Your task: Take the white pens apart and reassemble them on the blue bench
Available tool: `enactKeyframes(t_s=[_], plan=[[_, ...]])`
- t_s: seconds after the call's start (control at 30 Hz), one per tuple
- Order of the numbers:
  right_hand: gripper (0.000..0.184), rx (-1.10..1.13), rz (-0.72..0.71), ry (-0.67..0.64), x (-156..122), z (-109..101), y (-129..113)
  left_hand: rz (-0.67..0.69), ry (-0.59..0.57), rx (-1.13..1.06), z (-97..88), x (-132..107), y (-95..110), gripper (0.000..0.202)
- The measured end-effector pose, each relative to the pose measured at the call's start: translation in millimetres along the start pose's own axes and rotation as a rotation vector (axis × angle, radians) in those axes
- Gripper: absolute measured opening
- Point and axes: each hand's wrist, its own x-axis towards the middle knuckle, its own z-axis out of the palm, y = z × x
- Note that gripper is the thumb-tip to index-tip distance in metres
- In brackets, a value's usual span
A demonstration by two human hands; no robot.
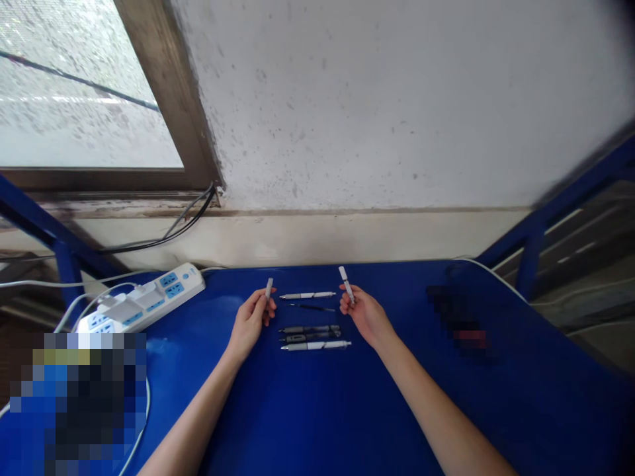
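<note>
My left hand [251, 320] is closed around a short pale grey pen part [269, 287], which points up from the fingers; its lower end is hidden. Across from it, my right hand [366, 314] grips a white pen part [344, 276], tilted with its white end up. The two parts are apart. Between the hands lie a white pen [305, 296] and a thin dark pen refill [312, 307]. Closer to me, a grey pen [302, 329], a black pen [297, 337] and another white pen [315, 345] form a row.
A white power strip [171, 291] with a plugged-in adapter and cables lies on the blue table [317, 410] at left. Blurred-out items sit at the near left and on the right. Behind stand a stained wall [372, 119] and a window frame [163, 79]. Blue metal bars flank the table.
</note>
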Motion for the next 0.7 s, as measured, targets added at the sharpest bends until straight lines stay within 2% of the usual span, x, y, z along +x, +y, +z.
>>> enactKeyframes(t_s=[0.27,0.5,0.7], plan=[[0.028,-0.023,-0.003,-0.017,-1.6,2.2,0.1,0.013,-0.011,0.039,-1.1,0.5,-1.9,0.037],[0.025,-0.098,-0.042,-0.057,-4.9,2.3,1.1,0.063,-0.023,0.043,-1.4,0.9,-5.8,0.028],[0.022,-0.217,-0.093,-0.118,-6.2,1.2,2.9,0.045,-0.028,0.045,-0.3,-0.7,-3.1,0.03]])
